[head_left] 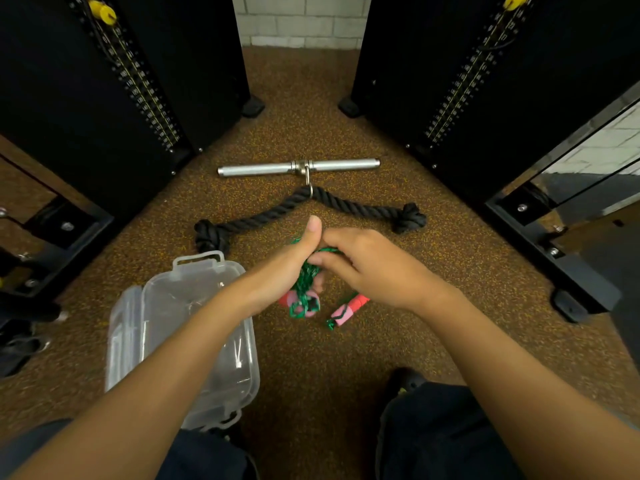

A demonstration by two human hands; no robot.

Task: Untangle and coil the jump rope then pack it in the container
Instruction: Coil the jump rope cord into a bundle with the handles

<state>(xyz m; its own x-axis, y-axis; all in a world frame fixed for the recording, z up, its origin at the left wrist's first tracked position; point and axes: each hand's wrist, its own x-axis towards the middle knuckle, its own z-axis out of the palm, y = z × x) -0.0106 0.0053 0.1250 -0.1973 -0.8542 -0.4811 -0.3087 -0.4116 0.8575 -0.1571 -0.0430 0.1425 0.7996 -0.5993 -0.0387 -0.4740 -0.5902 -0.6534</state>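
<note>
The green jump rope (305, 278) hangs as a bunched bundle between both hands above the floor. My left hand (294, 261) grips the bundle with the thumb up. My right hand (367, 265) pinches the rope's top loops from the right. One pink and red handle (304, 301) dangles below the bundle, partly hidden by rope. The other pink and red handle (348, 309) hangs under my right wrist. The clear plastic container (162, 306) lies open on the floor under my left forearm, its lid (123, 327) folded to the left.
A black thick rope attachment (263, 218) and a steel bar handle (256, 169) lie on the speckled brown floor beyond my hands. Black weight-stack machines (114, 84) stand left and right (485, 81). My dark-trousered knees (433, 427) are at the bottom edge.
</note>
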